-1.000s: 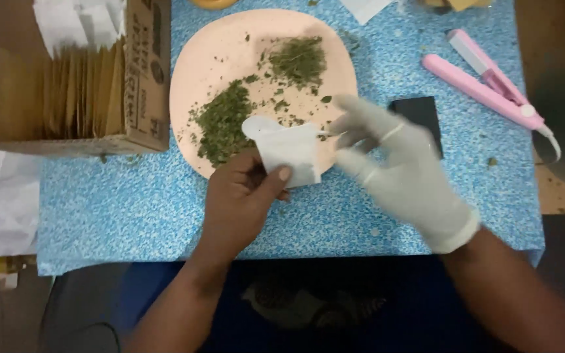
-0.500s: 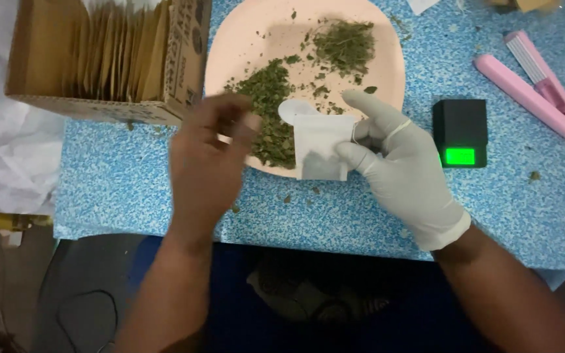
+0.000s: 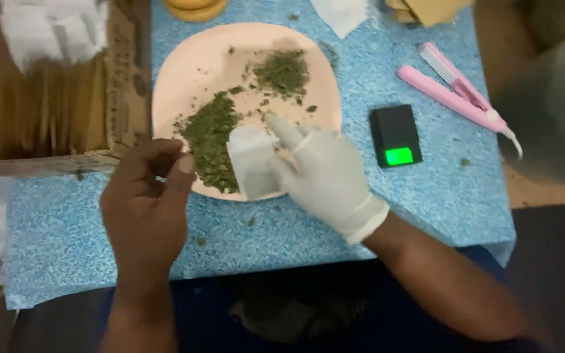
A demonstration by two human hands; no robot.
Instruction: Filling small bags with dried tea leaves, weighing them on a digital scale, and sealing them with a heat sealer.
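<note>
A: Setting. A counter (image 3: 426,216) covered in a speckled blue sheet, seen from above; a dark floor shows at the near edge.

B: And at its centre?

A: A round, pale pink plate (image 3: 191,72) carrying two heaps of dried green herb (image 3: 212,140), the larger at the near left, the smaller towards the far right. Loose flakes lie between them and on the blue cover.

B: The right hand?

A: The right hand (image 3: 325,176), in a white glove, holds a small white paper pouch (image 3: 251,162) at its right edge, fingers closed on it, forefinger extended towards the herb. The pouch lies over the near rim of the plate, just beside the larger heap.

B: The left hand?

A: The left hand (image 3: 148,202), bare, hovers at the near left edge of the plate, fingertips curled and pinched together against the thumb. Whether they hold any herb I cannot tell.

B: Surroundings?

A: Far left, an open cardboard box (image 3: 122,85) filled with upright brown sheets and some white ones. Right of the plate, a small black pocket scale (image 3: 395,134) with a lit green display. Farther right, a pink clamp-shaped tool (image 3: 456,91) with a white tip, lying aslant. At the far edge, an orange round object (image 3: 196,9) and a white paper (image 3: 340,13), both cut off.
</note>
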